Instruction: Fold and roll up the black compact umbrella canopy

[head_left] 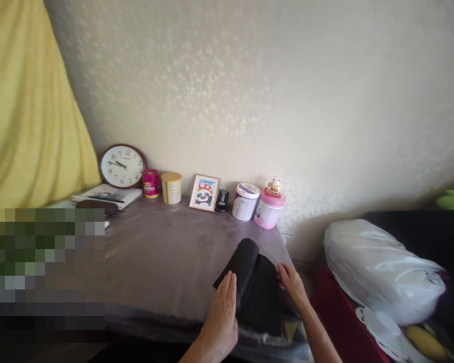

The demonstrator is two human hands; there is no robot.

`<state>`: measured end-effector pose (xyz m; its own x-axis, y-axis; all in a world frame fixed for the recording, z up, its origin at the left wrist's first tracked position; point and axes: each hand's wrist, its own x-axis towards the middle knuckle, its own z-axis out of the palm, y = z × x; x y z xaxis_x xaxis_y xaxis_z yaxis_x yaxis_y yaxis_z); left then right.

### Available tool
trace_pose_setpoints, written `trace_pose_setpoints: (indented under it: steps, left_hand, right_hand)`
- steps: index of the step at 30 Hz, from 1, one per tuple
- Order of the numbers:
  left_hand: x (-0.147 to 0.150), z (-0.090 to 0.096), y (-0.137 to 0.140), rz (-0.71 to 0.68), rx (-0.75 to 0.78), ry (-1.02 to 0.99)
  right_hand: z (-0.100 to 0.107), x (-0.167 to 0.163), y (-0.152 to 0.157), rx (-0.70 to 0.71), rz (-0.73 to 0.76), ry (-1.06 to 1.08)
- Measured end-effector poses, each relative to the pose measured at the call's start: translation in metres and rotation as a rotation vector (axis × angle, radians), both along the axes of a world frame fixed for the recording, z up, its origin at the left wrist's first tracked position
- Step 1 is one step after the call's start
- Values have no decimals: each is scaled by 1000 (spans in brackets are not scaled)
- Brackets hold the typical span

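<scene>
A piece of black cloth [261, 295] lies near the right front corner of the table, with a thick folded-over part [243, 259] along its left side. Against that fold rests my left hand [224, 302], its fingers stretched out and held together. My right hand [290, 282] is at the cloth's right edge, thumb and fingers pinched on the fabric there. The cloth's near edge reaches the table's front edge. What kind of cloth item it is does not show.
Along the wall stand a clock [123, 166], a pink-red tin [150, 184], a yellow-lidded can [171, 189], a panda picture frame [204, 193], a white tub [245, 202] and a pink jar [269, 209] topped by a cat figurine [274, 187]. A white plastic bag [382, 269] sits right of the table [166, 257].
</scene>
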<state>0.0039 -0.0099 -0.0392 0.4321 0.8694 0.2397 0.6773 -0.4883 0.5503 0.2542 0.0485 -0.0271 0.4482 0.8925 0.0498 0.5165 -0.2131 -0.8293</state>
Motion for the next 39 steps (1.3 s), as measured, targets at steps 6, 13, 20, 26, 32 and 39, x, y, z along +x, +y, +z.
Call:
trace_pose_setpoints:
  steps: [6, 13, 20, 26, 32, 39]
  left_hand:
    - [0, 4, 0, 20, -6, -18]
    - [0, 5, -2, 50, -28, 21]
    - [4, -2, -2, 82, -31, 25]
    - [4, -4, -3, 88, -20, 60]
    - [-2, 10, 0, 66, -66, 111]
    - [-5, 11, 3, 62, -75, 110]
  right_hand:
    - [7, -18, -13, 0, 27, -2]
    - [14, -36, -13, 80, 31, -41]
    - [36, -67, -3, 156, 178, 146]
    - [40, -94, 22, 200, 216, 164]
    - [28, -108, 41, 149, 170, 125]
    - [28, -117, 47, 67, 157, 126]
